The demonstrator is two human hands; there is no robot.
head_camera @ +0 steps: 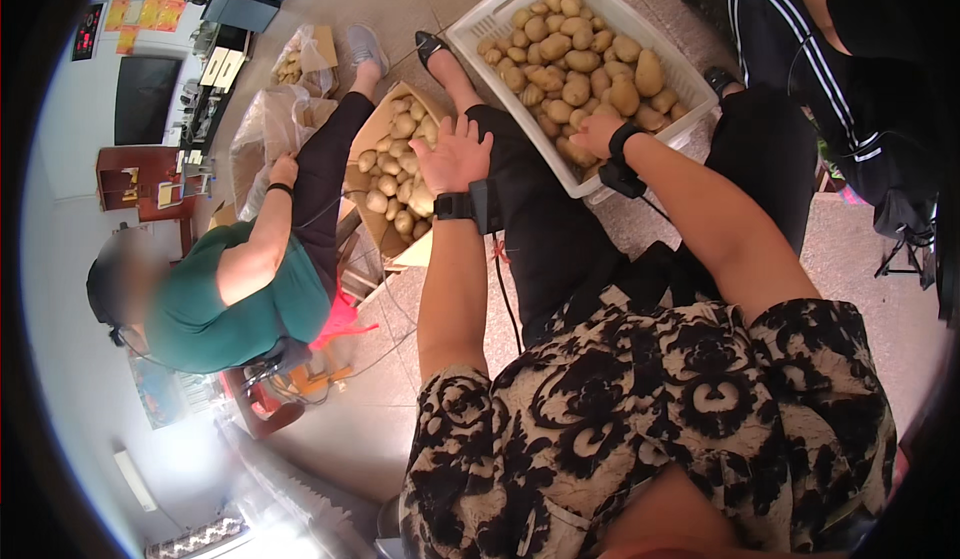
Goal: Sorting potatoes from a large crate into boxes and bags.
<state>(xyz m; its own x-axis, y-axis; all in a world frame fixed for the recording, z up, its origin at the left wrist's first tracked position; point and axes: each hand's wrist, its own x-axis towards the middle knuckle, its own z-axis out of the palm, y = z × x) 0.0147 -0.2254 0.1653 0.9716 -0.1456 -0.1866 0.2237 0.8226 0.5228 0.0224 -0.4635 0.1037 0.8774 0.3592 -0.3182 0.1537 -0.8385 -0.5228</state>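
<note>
My left hand (454, 155) is held with its fingers spread at the right side of a cardboard box (367, 136) of pale potatoes (388, 184). Nothing is visible in its palm. Inside a white plastic crate (517, 139), my right hand (600, 136) reaches down among brown potatoes (555, 47) near the front end. Its fingertips are at a potato (576, 154) by the crate's left wall; whether they grip it is hidden. Dark devices with cables are strapped to both my wrists.
At the left sits a person in a green shirt (247, 289), one hand by a plastic-lined box (259, 128). A smaller bagged box of potatoes (289, 70) stands beyond. Another person's striped dark trousers (795, 56) are at the right. A cable (504, 289) hangs beside my left forearm.
</note>
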